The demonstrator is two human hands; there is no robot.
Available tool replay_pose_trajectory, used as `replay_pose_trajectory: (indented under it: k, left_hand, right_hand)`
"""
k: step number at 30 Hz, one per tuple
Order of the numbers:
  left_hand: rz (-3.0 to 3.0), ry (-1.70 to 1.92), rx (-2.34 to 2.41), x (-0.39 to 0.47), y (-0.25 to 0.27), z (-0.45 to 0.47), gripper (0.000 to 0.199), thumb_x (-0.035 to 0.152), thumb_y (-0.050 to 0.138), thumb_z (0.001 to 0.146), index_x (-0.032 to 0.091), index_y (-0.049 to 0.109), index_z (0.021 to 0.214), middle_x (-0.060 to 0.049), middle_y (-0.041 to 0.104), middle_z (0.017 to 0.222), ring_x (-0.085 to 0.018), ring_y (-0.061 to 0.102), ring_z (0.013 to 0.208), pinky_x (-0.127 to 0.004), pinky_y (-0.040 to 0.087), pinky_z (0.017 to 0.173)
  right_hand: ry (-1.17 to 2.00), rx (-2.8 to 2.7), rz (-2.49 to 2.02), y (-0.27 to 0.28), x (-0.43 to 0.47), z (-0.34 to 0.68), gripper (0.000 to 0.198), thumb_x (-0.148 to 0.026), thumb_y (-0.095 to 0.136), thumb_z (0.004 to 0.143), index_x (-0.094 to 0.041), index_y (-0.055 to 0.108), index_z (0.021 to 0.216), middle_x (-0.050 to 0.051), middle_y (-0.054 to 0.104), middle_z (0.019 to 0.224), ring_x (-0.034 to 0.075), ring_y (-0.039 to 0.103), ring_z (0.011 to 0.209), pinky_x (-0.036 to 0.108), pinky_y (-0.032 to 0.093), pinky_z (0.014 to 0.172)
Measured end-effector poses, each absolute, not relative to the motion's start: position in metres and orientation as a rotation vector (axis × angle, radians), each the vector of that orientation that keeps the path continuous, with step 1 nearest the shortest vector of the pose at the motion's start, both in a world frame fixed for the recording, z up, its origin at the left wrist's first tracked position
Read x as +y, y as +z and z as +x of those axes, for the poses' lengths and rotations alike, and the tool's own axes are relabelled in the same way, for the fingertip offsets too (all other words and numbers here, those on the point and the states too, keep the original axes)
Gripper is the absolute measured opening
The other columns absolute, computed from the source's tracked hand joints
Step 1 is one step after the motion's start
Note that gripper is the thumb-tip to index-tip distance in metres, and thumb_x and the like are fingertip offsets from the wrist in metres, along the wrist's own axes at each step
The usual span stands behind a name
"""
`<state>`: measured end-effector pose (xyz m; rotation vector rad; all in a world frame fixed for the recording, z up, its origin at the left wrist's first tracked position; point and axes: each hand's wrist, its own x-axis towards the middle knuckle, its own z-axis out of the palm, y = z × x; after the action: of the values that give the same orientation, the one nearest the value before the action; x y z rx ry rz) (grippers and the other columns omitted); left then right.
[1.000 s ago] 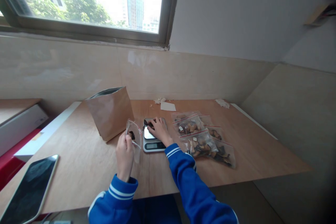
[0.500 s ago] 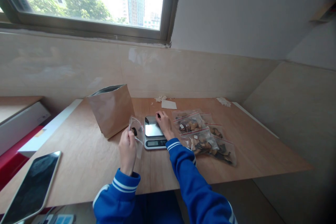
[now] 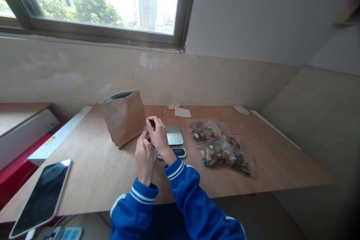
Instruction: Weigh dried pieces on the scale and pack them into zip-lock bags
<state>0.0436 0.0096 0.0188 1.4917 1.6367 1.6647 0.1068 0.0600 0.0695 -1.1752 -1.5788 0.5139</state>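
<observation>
My left hand (image 3: 144,159) is closed on a small clear zip bag (image 3: 146,133), mostly hidden behind the fingers. Just above the bag's mouth, my right hand (image 3: 159,137) pinches a small dark dried piece (image 3: 152,123), which looks like dried mushroom. Behind and to the right of both hands sits a silver kitchen scale (image 3: 174,134); its bare plate shows, and my right hand and wrist cover its left part. Several filled zip bags (image 3: 218,153) of dark and brown dried pieces lie in an overlapping pile to the right of the scale.
An open brown paper bag (image 3: 123,122) stands left of the scale. A phone or tablet (image 3: 42,197) lies at the table's left front edge. Toward the wall are a white card (image 3: 182,112) and crumpled tissue (image 3: 241,110). A window (image 3: 104,3) is above.
My right hand has moved left from the scale's plate to the zip bag, bringing the dark piece. The view has shifted slightly, and the plate now shows no dark piece.
</observation>
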Motion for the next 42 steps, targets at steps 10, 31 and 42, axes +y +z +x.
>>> replay_pose_trajectory:
  k: [10, 31, 42]
  left_hand:
    - [1.215, 1.735, 1.641, -0.001, 0.009, 0.032, 0.047, 0.043, 0.03, 0.097, 0.016, 0.055, 0.127, -0.014, 0.06, 0.128, -0.025, 0.054, 0.123, -0.04, 0.042, 0.103]
    - [1.175, 1.709, 1.773, 0.019, -0.002, 0.014, 0.044, 0.043, 0.031, 0.095, 0.017, 0.06, 0.114, -0.012, 0.067, 0.11, -0.026, 0.057, 0.114, -0.039, 0.045, 0.096]
    - [1.082, 1.654, 1.873, 0.013, 0.007, 0.005, 0.045, 0.042, 0.029, 0.095, 0.015, 0.061, 0.11, -0.012, 0.066, 0.1, -0.026, 0.061, 0.099, -0.039, 0.046, 0.088]
  right_hand:
    - [0.668, -1.891, -1.066, 0.075, 0.032, 0.134, 0.025, -0.031, 0.036, 0.099, -0.022, 0.058, 0.104, 0.004, 0.066, 0.101, 0.017, 0.063, 0.095, 0.03, 0.049, 0.084]
    - [0.553, -1.696, -1.197, 0.046, 0.094, 0.137, 0.03, -0.005, 0.048, 0.081, -0.021, 0.074, 0.082, 0.002, 0.069, 0.086, 0.014, 0.062, 0.076, 0.026, 0.05, 0.076]
    - [0.601, -1.79, -1.219, 0.025, 0.104, 0.14, 0.031, -0.005, 0.042, 0.084, -0.015, 0.067, 0.098, 0.007, 0.07, 0.1, 0.016, 0.065, 0.092, 0.029, 0.05, 0.084]
